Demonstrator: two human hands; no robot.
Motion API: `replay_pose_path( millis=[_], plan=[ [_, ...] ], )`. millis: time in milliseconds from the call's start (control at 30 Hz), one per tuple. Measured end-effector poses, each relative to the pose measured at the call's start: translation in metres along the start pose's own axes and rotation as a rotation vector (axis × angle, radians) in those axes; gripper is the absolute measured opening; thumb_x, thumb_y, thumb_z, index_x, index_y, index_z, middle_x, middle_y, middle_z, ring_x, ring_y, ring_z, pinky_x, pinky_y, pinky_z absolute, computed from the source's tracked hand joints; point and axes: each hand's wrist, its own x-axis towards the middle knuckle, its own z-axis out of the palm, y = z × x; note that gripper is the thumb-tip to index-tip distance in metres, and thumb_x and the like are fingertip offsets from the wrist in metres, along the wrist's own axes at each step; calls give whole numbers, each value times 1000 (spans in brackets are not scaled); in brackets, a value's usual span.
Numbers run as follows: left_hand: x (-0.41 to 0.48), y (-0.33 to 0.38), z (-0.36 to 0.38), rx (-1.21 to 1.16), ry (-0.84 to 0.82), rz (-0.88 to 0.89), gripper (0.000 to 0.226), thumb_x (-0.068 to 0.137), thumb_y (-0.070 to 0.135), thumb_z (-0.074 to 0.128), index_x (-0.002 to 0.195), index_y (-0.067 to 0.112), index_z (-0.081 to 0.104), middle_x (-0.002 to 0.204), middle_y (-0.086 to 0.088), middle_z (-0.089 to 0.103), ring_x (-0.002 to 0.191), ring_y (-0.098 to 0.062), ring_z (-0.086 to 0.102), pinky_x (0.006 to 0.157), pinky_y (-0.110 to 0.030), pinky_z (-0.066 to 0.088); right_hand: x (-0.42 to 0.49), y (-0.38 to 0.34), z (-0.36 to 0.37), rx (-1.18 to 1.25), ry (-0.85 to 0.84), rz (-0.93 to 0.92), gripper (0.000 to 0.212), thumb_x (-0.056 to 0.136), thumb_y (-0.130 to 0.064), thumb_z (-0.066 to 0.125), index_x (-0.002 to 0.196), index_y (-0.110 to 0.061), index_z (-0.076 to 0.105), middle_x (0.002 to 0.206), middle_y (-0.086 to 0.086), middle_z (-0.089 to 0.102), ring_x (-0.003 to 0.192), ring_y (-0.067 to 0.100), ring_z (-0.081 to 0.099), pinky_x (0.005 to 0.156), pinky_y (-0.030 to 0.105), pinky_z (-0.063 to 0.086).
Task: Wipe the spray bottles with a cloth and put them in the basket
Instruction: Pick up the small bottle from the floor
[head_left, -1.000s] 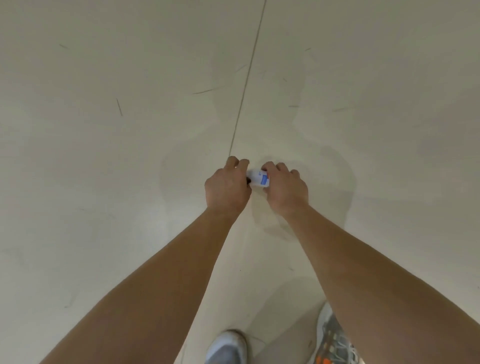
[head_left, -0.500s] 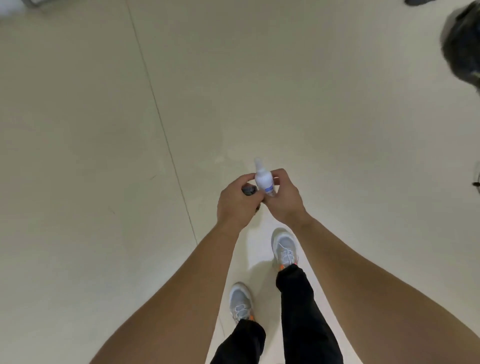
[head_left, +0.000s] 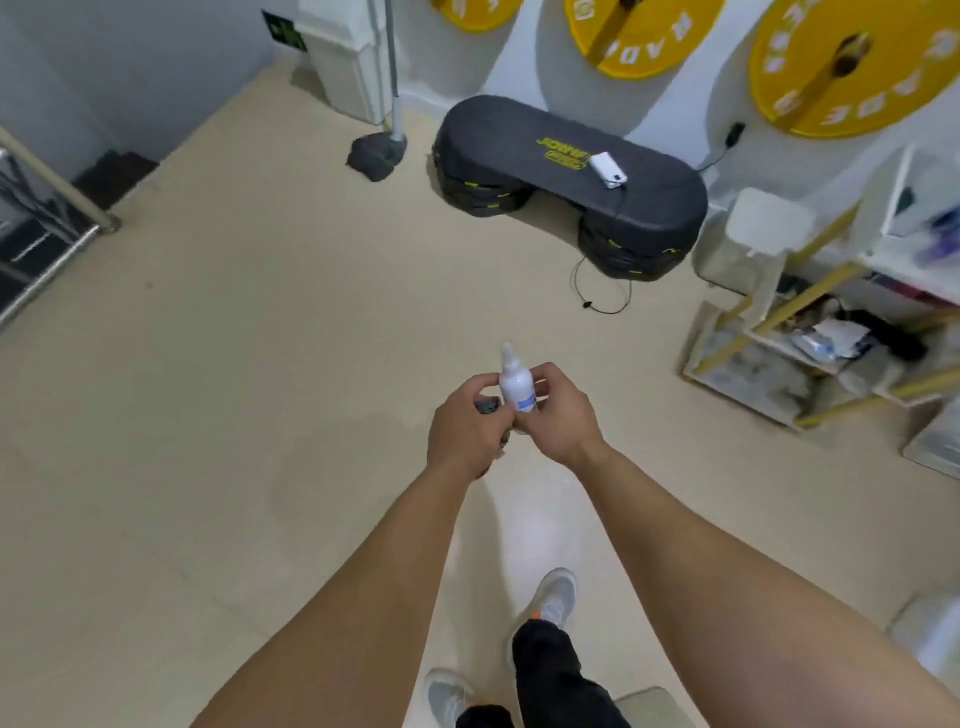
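Yellow wall disc (head_left: 883, 96): "ADE"; black step platform (head_left: 519, 150): yellow logo, "JOIN" partly legible

Arms outstretched, left hand (head_left: 460, 434) and right hand (head_left: 563, 415) curled together

The beige floor (head_left: 208, 415) bears a black plastic step platform (head_left: 519, 150) — a thin black cable (head_left: 605, 312) loops beside it. Rightward stands a gold-framed shelf rack (head_left: 802, 299).

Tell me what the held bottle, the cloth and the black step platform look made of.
Spray bottle, held in the right hand: likely plastic, opaque white, slight sheen, blue label band. Cloth, gripped in the left hand: dark grey, seemingly soft fabric, mostly hidden. Step platform: probably moulded plastic, matte black, rounded edges, yellow printed logo; top perhaps rubberised.
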Motion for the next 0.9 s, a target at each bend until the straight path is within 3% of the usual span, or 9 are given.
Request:
replay_pose_path(
  millis=[200, 267, 367, 433, 533, 667, 800, 900],
  plan=[
    [10, 98, 139, 108, -228, 73, 28, 78, 15, 64, 97, 32, 75, 57, 7, 60, 53, -20, 56, 64, -51, 61, -12, 38, -161, 126, 207, 92, 29, 81, -22, 76, 104, -25, 58, 91, -10, 67, 84, 18, 71, 74, 37, 56],
    [11, 127, 184, 121, -274, 94, 25, 80, 14, 64, 96, 28, 76, 59, 2, 63, 52, -21, 55, 61, -48, 61, -15, 52, -209, 173, 252, 101, 32, 80, -18, 77, 106, -25, 59, 93, -8, 67, 80, 13, 70, 70, 30, 57],
    [13, 166, 247, 125, -347, 117, 22, 86, 12, 65, 101, 23, 76, 64, -5, 66, 55, -22, 56, 51, -30, 55, -15, 71, -276, 235, 323, 113, 35, 81, -16, 78, 108, -27, 59, 95, -7, 67, 71, 3, 66, 55, 10, 46],
    [15, 189, 288, 141, -401, 138, 22, 88, 11, 65, 104, 19, 76, 67, -6, 67, 56, -22, 56, 47, -22, 48, -14, 84, -317, 267, 374, 128, 37, 81, -16, 79, 109, -27, 58, 94, -7, 66, 70, 1, 64, 51, 6, 42],
    [21, 219, 348, 166, -479, 137, 22, 90, 9, 64, 107, 18, 76, 69, -9, 67, 54, -20, 56, 44, -20, 47, -7, 108, -373, 311, 441, 159, 43, 80, -15, 81, 113, -28, 58, 98, -4, 67, 78, 5, 66, 60, 13, 50],
    [41, 252, 427, 179, -569, 139, 22, 89, 8, 65, 104, 18, 77, 68, -9, 66, 50, -18, 54, 46, -25, 50, 13, 140, -445, 320, 516, 216, 42, 77, -20, 81, 111, -29, 57, 98, -6, 66, 87, 15, 68, 81, 38, 58],
    [76, 282, 507, 254, -603, 165, 14, 86, 17, 72, 99, 21, 77, 72, -6, 70, 51, -17, 56, 50, -26, 48, 45, 172, -519, 310, 566, 262, 34, 76, -18, 82, 96, -26, 55, 95, 3, 69, 84, 19, 65, 75, 40, 55],
    [102, 304, 563, 267, -640, 116, 9, 91, 15, 72, 100, 15, 73, 65, -4, 69, 53, -17, 58, 47, -24, 50, 68, 194, -573, 265, 627, 317, 39, 72, -14, 83, 100, -20, 56, 96, 4, 68, 85, 22, 63, 75, 38, 52]
  ],
)
